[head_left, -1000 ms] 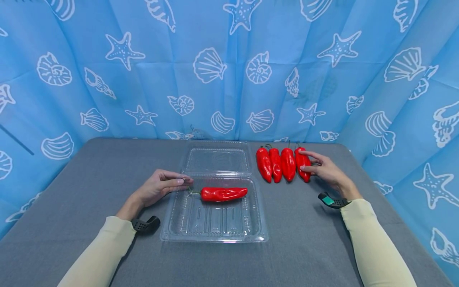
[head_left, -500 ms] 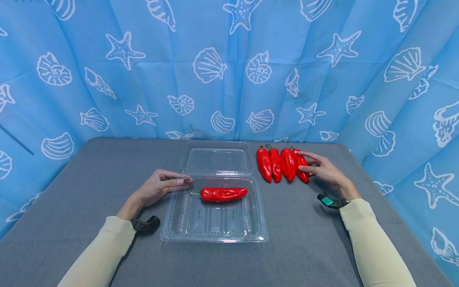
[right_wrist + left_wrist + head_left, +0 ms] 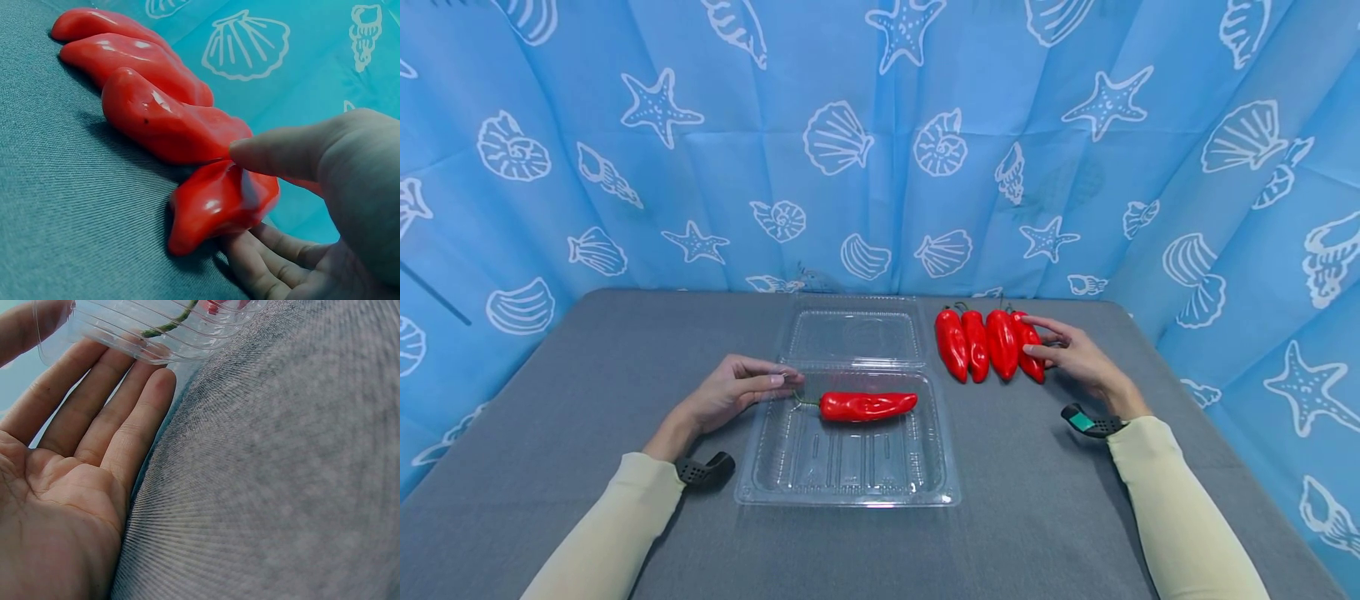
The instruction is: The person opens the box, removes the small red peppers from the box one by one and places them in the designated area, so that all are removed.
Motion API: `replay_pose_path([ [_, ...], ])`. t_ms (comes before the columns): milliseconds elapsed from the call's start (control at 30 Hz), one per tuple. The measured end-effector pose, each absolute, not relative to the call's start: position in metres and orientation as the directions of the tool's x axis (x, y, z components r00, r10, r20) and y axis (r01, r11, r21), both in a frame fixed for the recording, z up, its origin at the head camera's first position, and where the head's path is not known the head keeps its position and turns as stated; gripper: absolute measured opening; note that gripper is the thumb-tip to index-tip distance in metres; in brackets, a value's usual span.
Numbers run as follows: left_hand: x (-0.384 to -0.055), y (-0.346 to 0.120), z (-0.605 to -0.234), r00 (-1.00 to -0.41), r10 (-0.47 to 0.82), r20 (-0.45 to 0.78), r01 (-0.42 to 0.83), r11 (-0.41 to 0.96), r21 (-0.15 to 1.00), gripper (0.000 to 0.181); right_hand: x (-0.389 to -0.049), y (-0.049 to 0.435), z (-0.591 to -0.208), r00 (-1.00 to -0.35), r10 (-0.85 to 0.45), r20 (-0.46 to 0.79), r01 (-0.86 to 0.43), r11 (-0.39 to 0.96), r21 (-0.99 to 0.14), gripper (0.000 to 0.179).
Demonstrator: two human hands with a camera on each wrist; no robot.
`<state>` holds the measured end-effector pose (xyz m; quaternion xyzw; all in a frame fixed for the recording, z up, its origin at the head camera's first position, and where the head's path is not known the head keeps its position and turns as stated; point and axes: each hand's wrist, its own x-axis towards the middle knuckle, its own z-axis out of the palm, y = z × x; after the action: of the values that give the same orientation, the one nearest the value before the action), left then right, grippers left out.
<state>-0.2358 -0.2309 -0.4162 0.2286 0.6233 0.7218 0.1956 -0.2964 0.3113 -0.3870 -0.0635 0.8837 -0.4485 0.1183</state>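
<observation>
A long red pepper with a green stem lies crosswise in a clear plastic clamshell container. My left hand pinches the container's left rim, thumb on one side and fingers on the other. In the left wrist view its fingers reach long and fairly straight to the clear wall. To the right of the container, several red peppers lie side by side. My right hand grips the rightmost pepper between thumb and fingers. That pepper leans against its neighbour; the thumb covers part of it.
The container's lid lies folded back behind it. Two more red peppers continue the row to the left. Everything stands on a grey cloth-covered table. A blue curtain with shell prints hangs behind.
My right hand has shifted slightly left. The rightmost pepper has moved left with it, up against the neighbouring pepper. My left hand and the container stay in place.
</observation>
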Motion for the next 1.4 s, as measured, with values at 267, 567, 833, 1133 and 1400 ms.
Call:
replay_pose_path([
  [267,-0.236,-0.231,-0.417,-0.813,0.574,0.096,0.007,-0.155,0.988,0.029,-0.296,0.314,-0.383,-0.966,-0.218,-0.141,-0.01,0.573,-0.819,0.067],
  [567,-0.236,-0.231,-0.417,-0.817,0.57,0.09,0.007,-0.146,0.989,0.029,-0.291,0.311,-0.37,-0.969,-0.217,-0.116,-0.039,0.601,-0.798,0.068],
  [833,-0.236,-0.232,-0.418,-0.808,0.58,0.105,0.017,-0.155,0.988,0.029,-0.29,0.308,-0.361,-0.971,-0.224,-0.077,-0.083,0.626,-0.775,0.067],
  [1133,-0.237,-0.232,-0.418,-0.795,0.594,0.123,0.029,-0.165,0.986,0.029,-0.283,0.294,-0.347,-0.974,-0.221,-0.044,-0.11,0.639,-0.762,0.068],
  [1400,-0.236,-0.232,-0.417,-0.797,0.592,0.124,0.028,-0.17,0.985,0.029,-0.277,0.278,-0.337,-0.964,-0.265,-0.007,-0.159,0.6,-0.784,0.067],
])
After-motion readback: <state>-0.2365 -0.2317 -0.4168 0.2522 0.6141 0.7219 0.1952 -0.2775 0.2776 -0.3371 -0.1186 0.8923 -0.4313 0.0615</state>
